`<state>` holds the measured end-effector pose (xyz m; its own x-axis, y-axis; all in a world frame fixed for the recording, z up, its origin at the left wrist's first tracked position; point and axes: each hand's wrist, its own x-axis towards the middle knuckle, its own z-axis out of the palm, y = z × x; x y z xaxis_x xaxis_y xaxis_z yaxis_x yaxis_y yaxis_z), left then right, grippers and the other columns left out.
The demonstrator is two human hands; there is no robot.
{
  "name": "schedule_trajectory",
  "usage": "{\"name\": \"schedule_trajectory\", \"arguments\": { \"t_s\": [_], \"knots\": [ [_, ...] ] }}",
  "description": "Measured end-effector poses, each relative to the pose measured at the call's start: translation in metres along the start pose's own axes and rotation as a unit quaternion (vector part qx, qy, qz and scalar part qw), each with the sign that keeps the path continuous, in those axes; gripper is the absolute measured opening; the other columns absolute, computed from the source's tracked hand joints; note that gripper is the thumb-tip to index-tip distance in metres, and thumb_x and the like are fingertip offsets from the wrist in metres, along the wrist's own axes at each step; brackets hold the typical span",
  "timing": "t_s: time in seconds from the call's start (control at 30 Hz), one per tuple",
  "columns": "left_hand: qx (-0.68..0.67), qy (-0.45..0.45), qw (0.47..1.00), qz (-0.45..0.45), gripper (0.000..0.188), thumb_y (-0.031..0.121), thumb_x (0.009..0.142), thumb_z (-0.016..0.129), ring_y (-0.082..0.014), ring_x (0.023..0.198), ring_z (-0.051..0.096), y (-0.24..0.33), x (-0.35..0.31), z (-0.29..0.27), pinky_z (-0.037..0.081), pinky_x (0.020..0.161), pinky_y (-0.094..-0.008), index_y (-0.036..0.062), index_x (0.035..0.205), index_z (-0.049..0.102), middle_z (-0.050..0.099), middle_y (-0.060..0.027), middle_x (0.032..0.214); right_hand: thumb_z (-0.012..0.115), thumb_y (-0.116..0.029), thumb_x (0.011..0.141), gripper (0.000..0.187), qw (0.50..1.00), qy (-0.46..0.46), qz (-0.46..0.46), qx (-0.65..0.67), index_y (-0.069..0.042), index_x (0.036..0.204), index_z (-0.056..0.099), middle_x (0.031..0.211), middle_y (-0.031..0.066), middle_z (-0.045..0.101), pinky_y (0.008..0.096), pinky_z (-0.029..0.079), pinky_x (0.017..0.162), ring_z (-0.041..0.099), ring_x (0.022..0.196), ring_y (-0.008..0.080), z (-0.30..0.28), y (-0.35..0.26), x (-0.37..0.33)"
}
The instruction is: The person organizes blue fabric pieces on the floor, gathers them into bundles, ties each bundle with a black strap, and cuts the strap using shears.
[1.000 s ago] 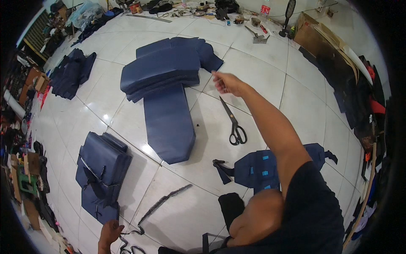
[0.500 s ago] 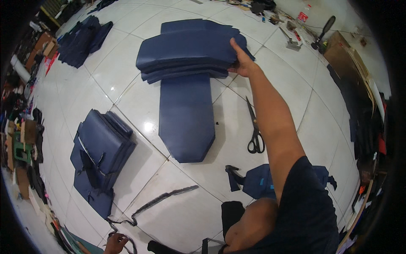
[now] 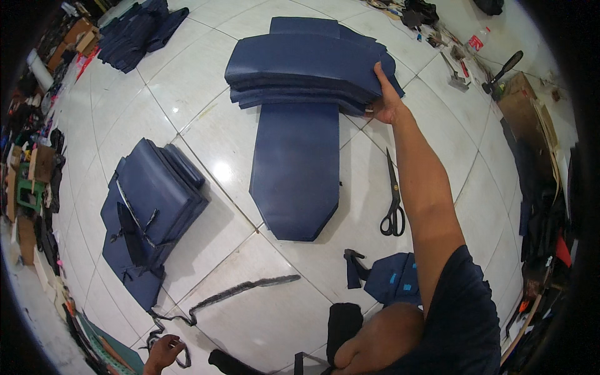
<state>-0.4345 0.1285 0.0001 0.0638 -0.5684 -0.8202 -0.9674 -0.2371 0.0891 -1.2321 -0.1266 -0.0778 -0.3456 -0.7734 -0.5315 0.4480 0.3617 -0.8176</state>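
A thick stack of navy blue cut panels point(image 3: 300, 59) lies crosswise at the far middle of the tiled floor. My right hand point(image 3: 390, 103) grips its right end, thumb on top and fingers partly hidden at the lower edge. Beneath the stack, a long navy panel point(image 3: 295, 175) with a cut-cornered end points toward me. At the lower left, my left hand point(image 3: 165, 351) has its fingers curled on a thin black strip point(image 3: 240, 289), which trails across the tiles. Beside it is another pile of navy panels point(image 3: 159, 194), bound with a strip.
Black-handled scissors point(image 3: 393, 209) lie below my right forearm. A navy piece with bright blue marks point(image 3: 390, 278) sits near my leg. More dark folded pieces point(image 3: 137, 37) are at the far left. A hammer-like tool point(image 3: 503, 72) and cardboard point(image 3: 531, 122) stand along the right wall.
The view has shifted, so most things appear farther right, and the far ones higher. My right hand keeps its grip on the stack; my left hand stays by the strip.
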Motion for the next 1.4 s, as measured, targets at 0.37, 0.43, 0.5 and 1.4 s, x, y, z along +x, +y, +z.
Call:
{"name": "schedule_trajectory", "arguments": {
  "t_s": [0.37, 0.43, 0.5, 1.4],
  "knots": [
    [0.001, -0.013, 1.000, -0.005, 0.049, 0.038, 0.083, 0.072, -0.0303, 0.092, 0.070, 0.004, 0.000, -0.003, 0.055, 0.081, -0.0391, -0.0046, 0.109, 0.067, 0.071, -0.0206, 0.098, 0.068, -0.087, 0.055, 0.135, 0.994, -0.069, -0.042, 0.072, -0.013, 0.156, 0.019, 0.159, 0.0180, 0.023, 0.0574, 0.020, 0.113, 0.023, 0.144, 0.0394, -0.006, -0.012, -0.005],
    [0.012, -0.011, 1.000, 0.010, 0.049, 0.037, 0.084, 0.072, -0.0300, 0.091, 0.070, 0.003, 0.001, -0.004, 0.055, 0.080, -0.0387, -0.0050, 0.109, 0.067, 0.071, -0.0206, 0.097, 0.072, -0.080, 0.058, 0.129, 0.996, -0.068, -0.037, 0.051, -0.012, 0.155, 0.021, 0.158, 0.0185, 0.025, 0.0581, 0.022, 0.112, 0.025, 0.143, 0.0380, 0.002, -0.016, -0.011],
    [0.025, -0.006, 0.999, 0.033, 0.047, 0.035, 0.084, 0.072, -0.0297, 0.089, 0.070, 0.011, 0.005, -0.008, 0.055, 0.079, -0.0384, -0.0051, 0.108, 0.067, 0.071, -0.0205, 0.098, 0.075, -0.073, 0.061, 0.123, 0.998, -0.056, -0.030, 0.028, -0.011, 0.154, 0.023, 0.157, 0.0192, 0.027, 0.0579, 0.025, 0.112, 0.028, 0.142, 0.0369, 0.002, -0.018, -0.008],
    [-0.484, -0.107, 0.835, 0.240, 0.132, 0.096, 0.065, 0.041, -0.0425, 0.147, 0.016, 0.543, 0.273, -0.227, 0.006, 0.116, -0.0614, 0.0077, 0.157, 0.006, 0.012, -0.0246, 0.160, 0.058, -0.092, 0.060, 0.125, 0.998, -0.058, -0.037, 0.004, -0.009, 0.150, 0.035, 0.152, 0.0164, 0.038, 0.0561, 0.027, 0.110, 0.037, 0.139, 0.0318, 0.009, -0.036, -0.010]
  ]
}}
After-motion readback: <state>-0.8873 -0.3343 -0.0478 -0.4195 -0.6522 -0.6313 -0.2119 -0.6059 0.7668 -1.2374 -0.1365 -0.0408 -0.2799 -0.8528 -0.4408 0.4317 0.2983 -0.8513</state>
